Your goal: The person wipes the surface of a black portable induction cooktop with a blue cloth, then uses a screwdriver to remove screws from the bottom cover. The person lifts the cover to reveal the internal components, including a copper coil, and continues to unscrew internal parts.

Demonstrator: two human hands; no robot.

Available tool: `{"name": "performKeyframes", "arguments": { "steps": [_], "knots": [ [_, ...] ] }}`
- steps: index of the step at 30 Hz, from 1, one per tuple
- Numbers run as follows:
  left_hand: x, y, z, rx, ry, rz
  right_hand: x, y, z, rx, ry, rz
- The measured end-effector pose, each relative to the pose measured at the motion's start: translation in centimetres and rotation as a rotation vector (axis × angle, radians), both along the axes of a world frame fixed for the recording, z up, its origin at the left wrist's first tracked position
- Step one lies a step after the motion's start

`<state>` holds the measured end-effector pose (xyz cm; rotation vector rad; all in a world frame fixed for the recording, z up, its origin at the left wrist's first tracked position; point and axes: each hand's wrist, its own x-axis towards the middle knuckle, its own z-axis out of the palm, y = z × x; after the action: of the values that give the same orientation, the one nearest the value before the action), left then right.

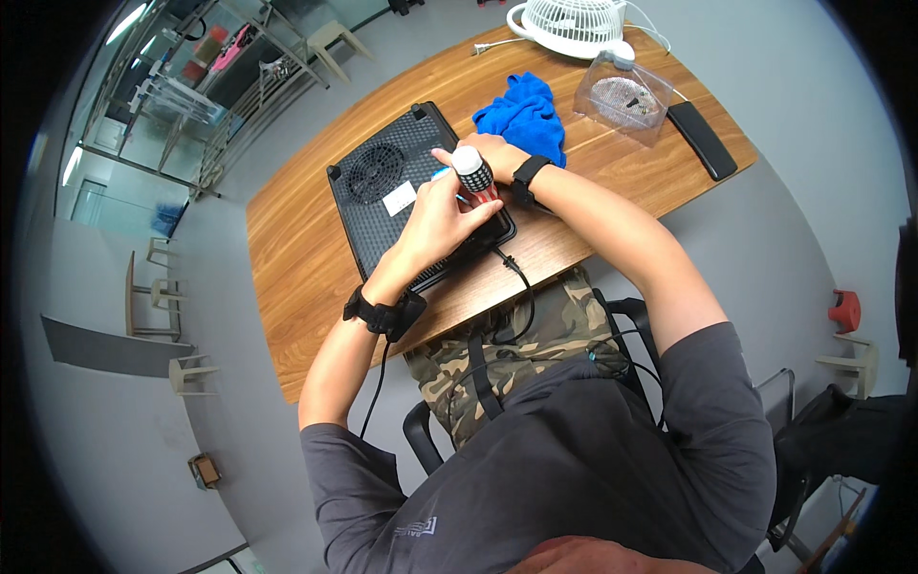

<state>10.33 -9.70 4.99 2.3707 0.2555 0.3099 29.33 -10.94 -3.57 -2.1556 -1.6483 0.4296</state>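
A flat black appliance (375, 218) lies with its vented side up on the table, showing a round fan grille, corner feet and a white label. My left hand (432, 228) is closed around an upright cylindrical handle (472, 175) with a white rounded top, a black band with white dots and red stripes lower down. It looks like a screwdriver handle; its lower end is hidden. Just beyond it, my right hand (494, 153) lies over the appliance's right part, one finger stretched out to the left. Its other fingers are partly hidden.
A crumpled blue cloth (524, 117) lies beyond my right hand. Farther right are a clear plastic box (626, 96), a black oblong block (702, 141) and a white fan (574, 24). A black cord (522, 277) hangs over the near edge of the wooden table (287, 287).
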Motion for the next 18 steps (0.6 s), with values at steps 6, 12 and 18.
{"name": "performKeyframes", "arguments": {
  "steps": [6,12,18],
  "knots": [
    [0.0,0.4,-0.7,-0.004,-0.014,0.003,-0.1,0.1,0.0,0.014,-0.013,0.007],
    [0.5,-0.4,-0.2,0.162,-0.037,0.007,-0.3,0.2,0.2,-0.006,0.041,-0.025],
    [1.1,-0.7,-0.7,0.176,-0.1,0.052,0.8,0.4,-1.0,0.008,0.046,0.009]
  ]
}}
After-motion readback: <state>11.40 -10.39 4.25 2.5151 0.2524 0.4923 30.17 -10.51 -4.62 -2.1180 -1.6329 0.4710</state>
